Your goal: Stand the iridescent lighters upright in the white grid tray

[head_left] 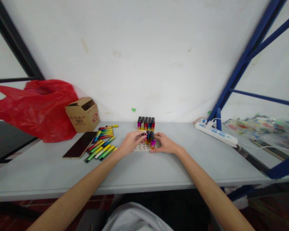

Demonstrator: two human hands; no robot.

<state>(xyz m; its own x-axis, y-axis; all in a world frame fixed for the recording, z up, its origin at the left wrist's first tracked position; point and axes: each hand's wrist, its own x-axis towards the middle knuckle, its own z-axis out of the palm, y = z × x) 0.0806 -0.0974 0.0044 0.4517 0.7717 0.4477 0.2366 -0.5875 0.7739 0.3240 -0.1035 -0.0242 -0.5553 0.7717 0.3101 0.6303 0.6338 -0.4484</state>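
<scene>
A white tray with holes (142, 147) lies on the grey table, with several upright lighters (153, 142) along its right side. My left hand (132, 141) is at the tray's left, thumb and fingers pinched on a lighter with a dark top (144, 135), mostly hidden by the fingers. My right hand (164, 143) rests at the tray's right edge, its curved fingers and thumb against the standing lighters. Just behind stands a block of lighters in rows (146, 123). To the left, several loose colourful lighters (102, 149) lie in a pile.
A dark-screened phone (80, 145) lies left of the pile. Behind it are an open cardboard box (83, 115) and a red plastic bag (42, 110). A white power strip (216, 133) is at the right, by a blue metal frame (240, 69). Another person's hand shows far right.
</scene>
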